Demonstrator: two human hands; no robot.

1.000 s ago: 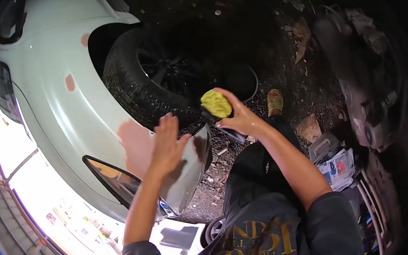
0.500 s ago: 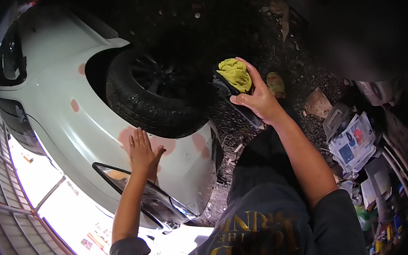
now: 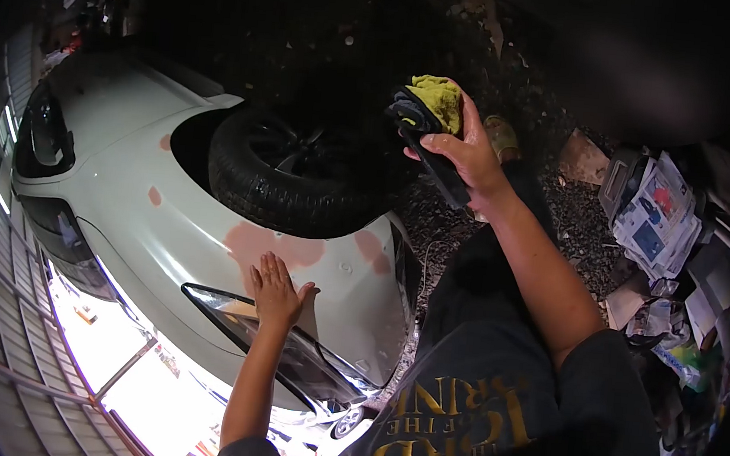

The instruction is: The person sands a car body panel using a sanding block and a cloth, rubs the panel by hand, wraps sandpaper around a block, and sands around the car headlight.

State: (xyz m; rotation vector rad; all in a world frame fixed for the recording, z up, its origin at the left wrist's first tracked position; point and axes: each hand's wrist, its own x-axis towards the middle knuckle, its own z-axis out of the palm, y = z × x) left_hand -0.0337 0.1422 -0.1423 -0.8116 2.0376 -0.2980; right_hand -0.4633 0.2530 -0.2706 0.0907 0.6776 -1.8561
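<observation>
Nearest, I record the left hand point(image 3: 279, 297) palm-down on the pale car body point(image 3: 147, 183), fingers straight and lightly together, thumb spread, fingertips at the lower edge of a reddish-brown patch point(image 3: 281, 247); the headlight point(image 3: 285, 347) lies just beside it. I find the right hand point(image 3: 473, 155) raised and clear of the bodywork, its fingers and thumb clamped around a bundled yellow cloth point(image 3: 439, 97) and a dark, flat-sided object point(image 3: 441, 172), whose exact type I cannot tell. The tyre point(image 3: 277, 190) sits in its arch. Around the car, I note dark gravel point(image 3: 548, 218), newspapers point(image 3: 657, 214) at the right and a ribbed wall point(image 3: 17, 284) at the far left.
</observation>
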